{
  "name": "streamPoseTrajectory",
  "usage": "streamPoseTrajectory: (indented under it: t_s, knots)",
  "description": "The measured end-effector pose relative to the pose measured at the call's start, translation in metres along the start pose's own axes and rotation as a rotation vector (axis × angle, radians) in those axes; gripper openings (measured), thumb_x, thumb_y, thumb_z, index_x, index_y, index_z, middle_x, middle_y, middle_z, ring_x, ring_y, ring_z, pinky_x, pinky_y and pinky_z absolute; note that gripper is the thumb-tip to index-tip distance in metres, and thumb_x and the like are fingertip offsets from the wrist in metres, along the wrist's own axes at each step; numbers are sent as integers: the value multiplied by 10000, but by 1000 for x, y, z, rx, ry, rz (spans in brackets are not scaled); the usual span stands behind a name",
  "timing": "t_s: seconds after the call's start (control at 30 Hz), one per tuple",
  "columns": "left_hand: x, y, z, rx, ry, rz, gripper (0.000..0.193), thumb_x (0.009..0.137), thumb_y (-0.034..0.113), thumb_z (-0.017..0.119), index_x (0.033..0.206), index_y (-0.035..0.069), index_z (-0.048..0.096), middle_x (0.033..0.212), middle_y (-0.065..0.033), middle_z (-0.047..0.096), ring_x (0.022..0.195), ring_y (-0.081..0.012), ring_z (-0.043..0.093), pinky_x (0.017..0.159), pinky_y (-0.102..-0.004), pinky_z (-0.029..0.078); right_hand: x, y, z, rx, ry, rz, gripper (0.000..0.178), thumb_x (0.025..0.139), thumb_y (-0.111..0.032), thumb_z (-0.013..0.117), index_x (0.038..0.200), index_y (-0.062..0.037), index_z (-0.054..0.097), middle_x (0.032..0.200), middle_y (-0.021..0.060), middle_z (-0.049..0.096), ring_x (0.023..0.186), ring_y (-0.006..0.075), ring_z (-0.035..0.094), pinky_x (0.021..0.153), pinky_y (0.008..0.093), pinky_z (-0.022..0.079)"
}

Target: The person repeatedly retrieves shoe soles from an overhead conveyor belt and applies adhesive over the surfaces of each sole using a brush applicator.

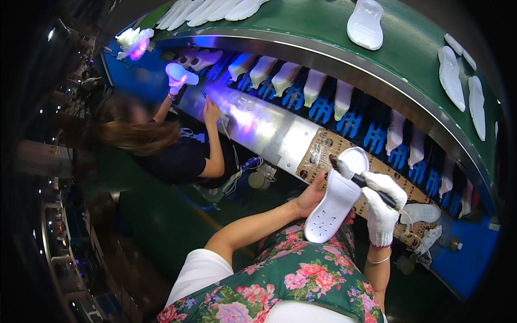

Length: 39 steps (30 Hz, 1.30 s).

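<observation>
A white shoe sole (329, 211), dished at the heel and pierced by small holes at its lower end, is gripped in my bare left hand (311, 198). The palm is at its left edge, and fingertips show past its right edge. My right hand (383, 211), in a white knit glove, is closed round the dark handle of a brush (350, 174). The brush's dark bristles are over the heel part of the sole; I cannot tell if they touch it. A thin tube runs near the handle's rear end. Below both lies my green floral apron (312, 269).
Printed cardboard (318, 156) covers the bench, with another white sole (423, 213) at right. Beside it are a white cloth (430, 238) and a small bottle (455, 244). Shoe uppers (315, 86) hang over blue racks below a green belt (301, 19) bearing soles. A co-worker (177, 151) holds a sole.
</observation>
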State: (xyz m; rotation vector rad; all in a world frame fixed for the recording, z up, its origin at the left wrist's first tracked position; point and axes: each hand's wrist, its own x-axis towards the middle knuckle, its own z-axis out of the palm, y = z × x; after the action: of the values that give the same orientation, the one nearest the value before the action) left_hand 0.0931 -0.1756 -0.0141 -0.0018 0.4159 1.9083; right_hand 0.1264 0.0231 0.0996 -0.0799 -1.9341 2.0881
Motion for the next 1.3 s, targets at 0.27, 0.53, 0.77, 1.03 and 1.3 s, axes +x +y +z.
streamPoseTrajectory:
  t_s: [0.27,0.53,0.77,1.03,1.3]
  knots:
    - [23,22,46,0,156,186,1173,798,953,92,1392,28,499,1128,-210,673,941,-353,718,847,-481,597,17,-9,6,-354,25,-339,177,767,10,815,935,-4,762,897,109,743,798,209,716,732,314,557]
    - [36,14,43,275,198,291,1027,894,867,135,1492,81,415,1245,-149,645,1076,-264,679,936,-417,572,39,-16,12,-688,114,-631,239,763,32,791,986,-48,757,944,114,743,851,272,710,779,351,555]
    - [40,9,21,163,273,323,980,914,847,186,1519,107,404,1349,-104,608,1199,-220,620,1022,-370,520,1,-8,18,-345,-137,-311,187,781,88,749,950,11,725,928,127,727,874,239,700,826,337,540]
    - [38,16,-12,333,285,493,883,983,761,183,1548,103,346,1320,-96,607,1159,-169,632,992,-334,539,9,0,33,-517,-107,-638,216,756,18,792,945,-74,744,861,105,716,777,257,688,716,341,539]
    - [20,38,15,335,177,341,1028,892,867,146,1481,67,408,1200,-177,665,1028,-284,703,895,-418,596,17,14,26,-343,25,-499,195,796,35,782,970,-36,734,978,155,738,841,254,706,778,349,557]
